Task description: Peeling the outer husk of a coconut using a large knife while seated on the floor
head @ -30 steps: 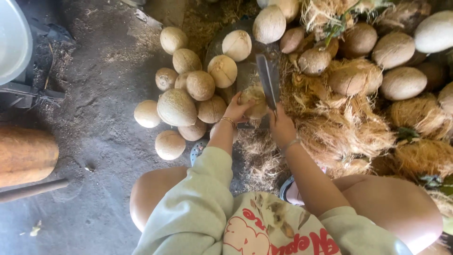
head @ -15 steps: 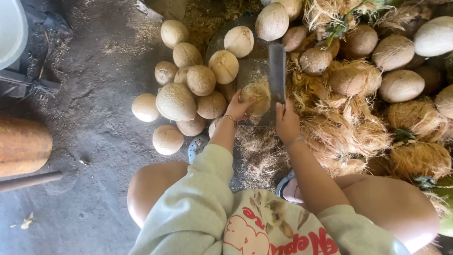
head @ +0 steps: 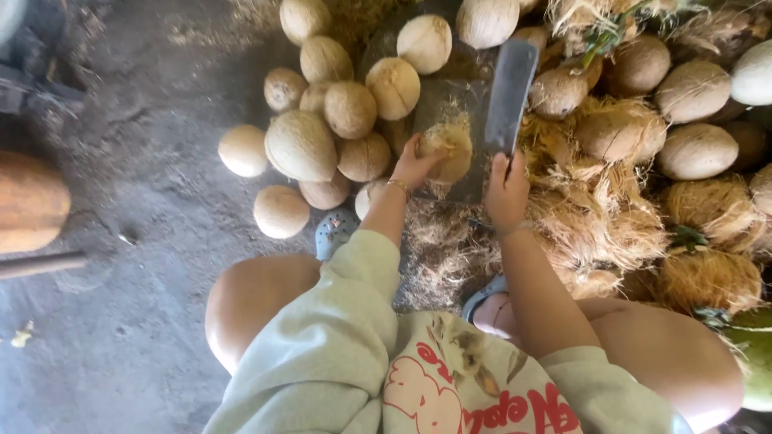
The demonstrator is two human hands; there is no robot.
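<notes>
I squat over a dark chopping block [head: 438, 96] on the ground. My left hand [head: 412, 165] grips a partly husked, fibrous coconut [head: 450, 149] standing on that block. My right hand [head: 507, 189] is closed around the handle of a broad cleaver [head: 511, 95], whose flat blade points away from me, raised just to the right of the coconut. A bracelet sits on my left wrist.
A pile of husked pale coconuts [head: 322, 120] lies to the left of the block. Hairy unhusked coconuts and loose fibre [head: 635, 209] fill the right side. An orange rounded object [head: 28, 201] sits at the far left on the grey floor. My knees flank the block.
The cleaver has risen from a low position beside the coconut to a raised one with its blade flat to the camera. My left hand keeps its hold on the coconut.
</notes>
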